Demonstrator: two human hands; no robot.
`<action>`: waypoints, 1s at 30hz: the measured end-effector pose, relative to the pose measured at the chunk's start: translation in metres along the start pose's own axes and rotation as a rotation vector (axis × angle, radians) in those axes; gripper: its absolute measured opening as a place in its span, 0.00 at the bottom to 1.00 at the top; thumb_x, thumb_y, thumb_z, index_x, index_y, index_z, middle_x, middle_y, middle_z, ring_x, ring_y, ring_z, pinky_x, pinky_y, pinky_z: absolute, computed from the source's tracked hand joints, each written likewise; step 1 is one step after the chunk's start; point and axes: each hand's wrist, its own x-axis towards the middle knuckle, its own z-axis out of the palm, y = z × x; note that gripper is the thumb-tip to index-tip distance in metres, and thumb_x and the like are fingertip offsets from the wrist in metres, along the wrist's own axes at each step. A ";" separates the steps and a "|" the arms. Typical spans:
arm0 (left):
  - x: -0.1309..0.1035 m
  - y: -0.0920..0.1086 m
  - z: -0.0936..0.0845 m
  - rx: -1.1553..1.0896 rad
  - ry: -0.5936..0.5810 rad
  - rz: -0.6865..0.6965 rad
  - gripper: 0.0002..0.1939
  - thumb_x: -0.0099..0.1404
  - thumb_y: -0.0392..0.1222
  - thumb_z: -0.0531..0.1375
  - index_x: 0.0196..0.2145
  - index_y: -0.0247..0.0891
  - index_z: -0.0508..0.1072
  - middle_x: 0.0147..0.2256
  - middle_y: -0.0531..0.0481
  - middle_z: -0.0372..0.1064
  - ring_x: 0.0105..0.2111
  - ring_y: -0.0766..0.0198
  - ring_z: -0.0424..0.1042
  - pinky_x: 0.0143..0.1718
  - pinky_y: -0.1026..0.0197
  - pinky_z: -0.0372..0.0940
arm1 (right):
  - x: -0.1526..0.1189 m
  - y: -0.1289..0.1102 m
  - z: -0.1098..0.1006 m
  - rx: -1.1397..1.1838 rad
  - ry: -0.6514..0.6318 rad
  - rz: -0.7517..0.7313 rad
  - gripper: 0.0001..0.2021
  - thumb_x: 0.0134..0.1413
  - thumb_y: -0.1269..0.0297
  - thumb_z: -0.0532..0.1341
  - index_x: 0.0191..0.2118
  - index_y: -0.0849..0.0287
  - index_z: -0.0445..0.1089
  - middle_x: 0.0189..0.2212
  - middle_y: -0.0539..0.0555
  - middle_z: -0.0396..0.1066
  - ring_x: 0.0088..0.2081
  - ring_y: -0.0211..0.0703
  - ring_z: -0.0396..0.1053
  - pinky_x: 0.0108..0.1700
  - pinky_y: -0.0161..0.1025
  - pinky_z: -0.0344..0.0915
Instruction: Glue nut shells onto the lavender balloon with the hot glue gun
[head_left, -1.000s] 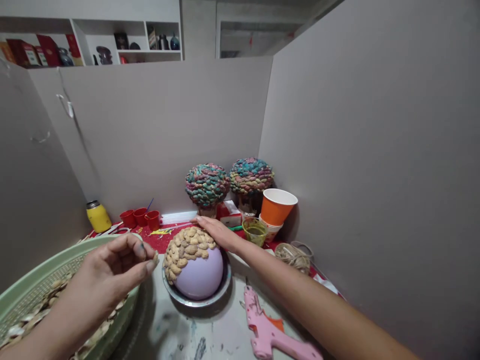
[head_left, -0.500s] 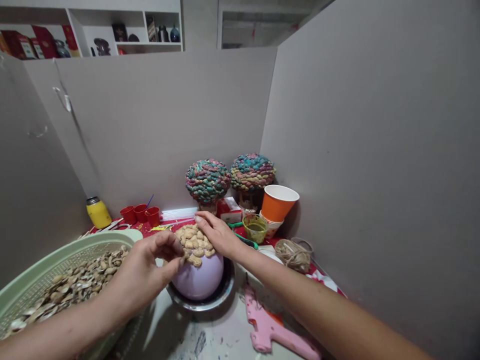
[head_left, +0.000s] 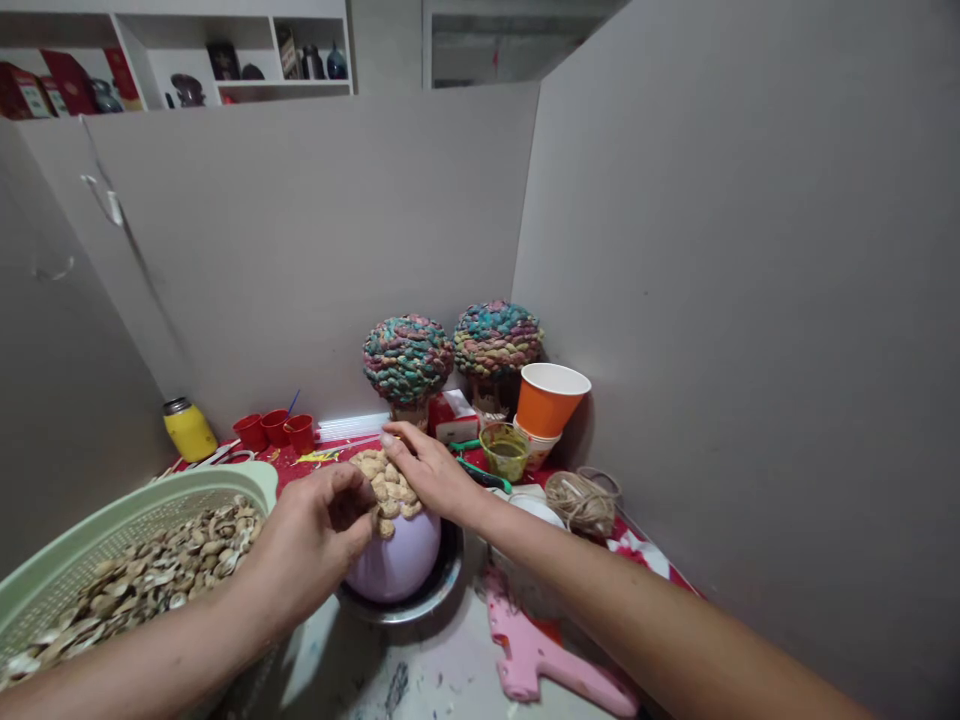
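Note:
A pale purple balloon (head_left: pixel 394 565) sits in a round metal bowl (head_left: pixel 431 603), its top coated with peanut shells (head_left: pixel 394 490). My left hand (head_left: pixel 324 530) is at the left side of the coating, thumb and fingertips pinched on a peanut shell at its lower edge; the curled fingers partly hide it. Across the top right of the shells lies my right hand (head_left: pixel 431 475), fingers stretched out and flat, resting on them. To the left a green basket (head_left: pixel 161 492) holds many loose shells (head_left: pixel 180 555), partly behind my left forearm.
A pink glue gun (head_left: pixel 536 650) lies right of the bowl, near a twine bundle (head_left: pixel 583 503). Behind stand two colourful shell-covered trees (head_left: pixel 409 360), an orange paper cup (head_left: pixel 547 405), a murky green cup (head_left: pixel 504 455), red cups (head_left: pixel 300 435) and a yellow jar (head_left: pixel 190 430). Grey panels (head_left: pixel 315 230) enclose the table.
The view has shifted slightly, so the background sits a little further left. My left hand has moved slightly closer in against the shells. My right hand stays on top.

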 end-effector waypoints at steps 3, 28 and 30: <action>0.001 -0.002 0.002 0.052 0.001 -0.003 0.03 0.53 0.33 0.55 0.26 0.39 0.66 0.22 0.56 0.63 0.23 0.66 0.62 0.26 0.64 0.57 | 0.000 0.001 0.001 0.000 0.004 -0.001 0.18 0.65 0.54 0.50 0.52 0.59 0.66 0.50 0.60 0.70 0.52 0.52 0.67 0.55 0.50 0.61; 0.006 -0.004 -0.005 -0.332 -0.020 -0.235 0.07 0.52 0.43 0.61 0.28 0.36 0.70 0.23 0.54 0.68 0.24 0.65 0.67 0.26 0.63 0.63 | -0.007 0.015 0.001 0.043 0.045 0.004 0.16 0.64 0.54 0.51 0.50 0.56 0.66 0.46 0.57 0.72 0.49 0.50 0.69 0.52 0.48 0.61; 0.007 -0.007 -0.007 -0.274 0.054 -0.213 0.09 0.53 0.44 0.61 0.30 0.36 0.70 0.27 0.52 0.70 0.28 0.62 0.69 0.31 0.61 0.65 | -0.007 0.016 0.001 0.048 0.045 0.006 0.16 0.64 0.54 0.51 0.50 0.57 0.66 0.46 0.57 0.72 0.48 0.50 0.69 0.52 0.48 0.62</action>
